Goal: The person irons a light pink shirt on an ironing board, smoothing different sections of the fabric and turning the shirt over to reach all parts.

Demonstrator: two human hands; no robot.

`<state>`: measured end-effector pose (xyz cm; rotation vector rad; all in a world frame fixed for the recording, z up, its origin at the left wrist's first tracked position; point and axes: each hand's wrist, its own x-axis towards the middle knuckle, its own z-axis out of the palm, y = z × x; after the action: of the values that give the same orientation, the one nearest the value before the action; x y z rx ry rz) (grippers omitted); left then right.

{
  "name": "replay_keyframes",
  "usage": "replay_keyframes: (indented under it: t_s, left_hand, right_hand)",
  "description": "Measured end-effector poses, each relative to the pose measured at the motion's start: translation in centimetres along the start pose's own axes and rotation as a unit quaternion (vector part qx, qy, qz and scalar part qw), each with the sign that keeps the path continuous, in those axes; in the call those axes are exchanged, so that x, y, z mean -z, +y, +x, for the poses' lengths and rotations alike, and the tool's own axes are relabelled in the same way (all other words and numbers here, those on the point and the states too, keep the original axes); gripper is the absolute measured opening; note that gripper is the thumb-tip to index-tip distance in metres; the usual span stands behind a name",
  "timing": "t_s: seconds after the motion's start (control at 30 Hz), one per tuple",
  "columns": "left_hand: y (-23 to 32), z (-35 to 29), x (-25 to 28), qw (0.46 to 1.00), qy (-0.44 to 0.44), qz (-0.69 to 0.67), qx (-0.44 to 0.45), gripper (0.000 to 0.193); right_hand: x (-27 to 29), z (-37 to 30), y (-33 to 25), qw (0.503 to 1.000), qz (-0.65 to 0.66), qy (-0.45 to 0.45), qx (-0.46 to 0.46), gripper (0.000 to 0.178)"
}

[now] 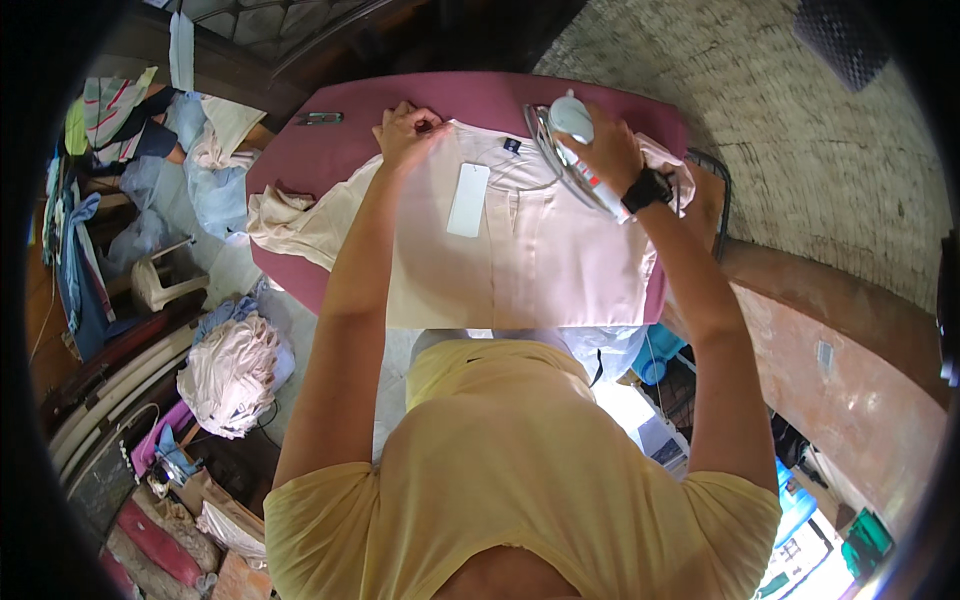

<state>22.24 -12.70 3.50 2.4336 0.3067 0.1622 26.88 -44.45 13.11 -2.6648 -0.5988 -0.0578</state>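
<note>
A pale pink blouse (430,255) lies spread on a maroon-covered ironing board (400,93), its neckline toward the far side. My right hand (608,152) is closed round a white clothes iron (572,118), which stands over the shoulder at the right of the neckline. The hand partly hides the iron's handle. At the left shoulder, my left hand (408,135) pinches the blouse's edge between thumb and fingers. A blank-looking white tag (468,200) lies on the front below the neckline, and a small dark label (512,146) shows inside the collar.
Small thread snips (320,118) rest at the board's far left. A heap of pale pink cloth (232,375) sits on the left below board level, near plastic bags (215,190) and a stool (165,285). A stone-like wall (790,150) rises at the right.
</note>
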Motion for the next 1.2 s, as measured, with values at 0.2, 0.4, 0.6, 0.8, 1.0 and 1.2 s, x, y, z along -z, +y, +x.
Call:
replay_keyframes:
  t_s: [0.2, 0.4, 0.6, 0.8, 1.0, 1.2]
  left_hand:
    - [-1.8, 0.6, -1.0, 0.999, 0.008, 0.007, -0.030, 0.025]
    - [-0.9, -0.1, -0.8, 1.000, 0.013, 0.024, -0.010, 0.025]
    - [1.0, 1.3, -1.6, 0.990, 0.043, 0.124, -0.056, 0.021]
    - [8.8, -0.2, -6.2, 0.961, -0.094, -0.022, -0.258, 0.020]
    - [9.8, -0.4, -7.6, 0.959, -0.136, 0.060, -0.243, 0.022]
    - [10.0, -0.1, -8.5, 0.976, -0.108, 0.022, -0.190, 0.017]
  right_hand:
    - [-1.3, -1.7, 0.5, 0.991, -0.068, 0.049, -0.107, 0.069]
    - [-1.6, -5.7, -1.5, 0.991, 0.008, 0.014, -0.134, 0.066]
    - [-0.5, -2.6, -1.8, 0.972, 0.020, 0.032, -0.231, 0.069]
    - [-1.3, -13.5, -3.8, 0.966, 0.020, 0.004, -0.257, 0.070]
    - [-1.7, -21.4, -7.2, 0.954, 0.039, 0.032, -0.295, 0.060]
    - [-2.2, -17.9, -6.9, 0.951, 0.028, 0.071, -0.299, 0.061]
